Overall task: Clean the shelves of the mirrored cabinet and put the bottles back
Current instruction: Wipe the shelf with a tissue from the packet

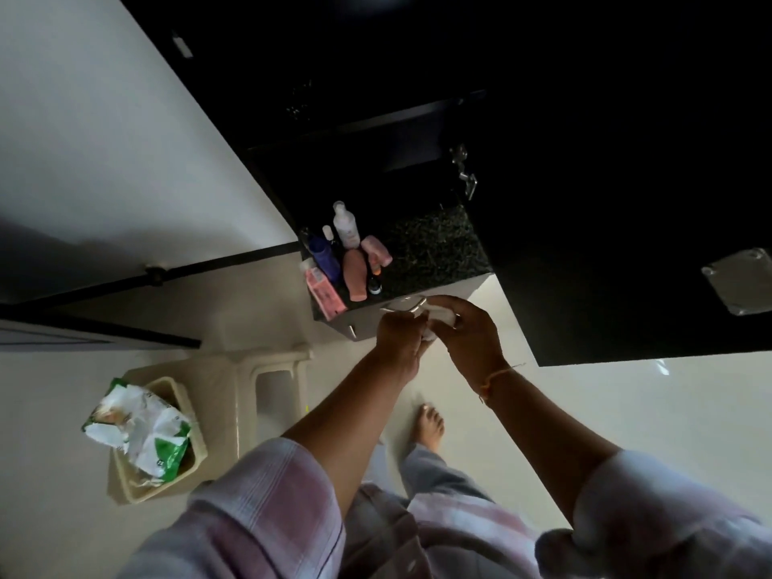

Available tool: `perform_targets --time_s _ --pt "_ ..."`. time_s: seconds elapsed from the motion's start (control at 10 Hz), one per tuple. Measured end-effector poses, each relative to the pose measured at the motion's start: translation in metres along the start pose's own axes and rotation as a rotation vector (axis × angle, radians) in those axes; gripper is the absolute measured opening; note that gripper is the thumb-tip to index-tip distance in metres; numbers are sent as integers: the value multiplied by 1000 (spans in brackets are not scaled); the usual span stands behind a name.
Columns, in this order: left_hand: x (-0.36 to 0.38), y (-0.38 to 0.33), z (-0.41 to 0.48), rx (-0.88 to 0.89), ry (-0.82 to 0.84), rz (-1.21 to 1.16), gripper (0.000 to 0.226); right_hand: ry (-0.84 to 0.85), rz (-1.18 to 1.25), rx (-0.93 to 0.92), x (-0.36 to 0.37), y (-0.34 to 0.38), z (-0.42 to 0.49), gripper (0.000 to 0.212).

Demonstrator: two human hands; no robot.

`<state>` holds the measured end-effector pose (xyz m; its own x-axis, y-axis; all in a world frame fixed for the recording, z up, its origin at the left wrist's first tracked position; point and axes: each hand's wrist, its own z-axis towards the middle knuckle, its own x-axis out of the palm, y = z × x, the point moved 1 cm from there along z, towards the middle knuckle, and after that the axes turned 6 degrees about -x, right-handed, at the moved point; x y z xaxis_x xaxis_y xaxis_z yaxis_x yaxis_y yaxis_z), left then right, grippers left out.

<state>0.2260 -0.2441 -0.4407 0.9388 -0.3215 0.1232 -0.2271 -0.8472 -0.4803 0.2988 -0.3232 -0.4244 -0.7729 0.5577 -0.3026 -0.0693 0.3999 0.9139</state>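
Both my hands meet in front of the counter's edge, holding a small white cloth or wipe between them. My left hand grips its lower part and my right hand closes over its top. Several bottles stand and lie on the dark speckled counter: a white bottle, a blue bottle, a pink tube, a pink bottle and a pink box. The open cabinet door hangs dark above on the right, and the shelves are too dark to see.
A beige bin with green and white wrappers sits on the floor at the left, beside a beige plastic stool. A drawer with metal handles is under the counter. My bare foot stands on the pale floor.
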Motion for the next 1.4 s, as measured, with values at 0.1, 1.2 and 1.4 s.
perform_targets --time_s 0.1,1.2,1.4 --pt "6 3 27 204 -146 350 9 -100 -225 -88 -5 -7 23 37" --pt "-32 44 78 821 -255 1695 71 344 -1394 -338 3 -73 102 38" --pt "-34 44 77 828 -235 1717 73 365 -1592 -638 21 -64 90 47"
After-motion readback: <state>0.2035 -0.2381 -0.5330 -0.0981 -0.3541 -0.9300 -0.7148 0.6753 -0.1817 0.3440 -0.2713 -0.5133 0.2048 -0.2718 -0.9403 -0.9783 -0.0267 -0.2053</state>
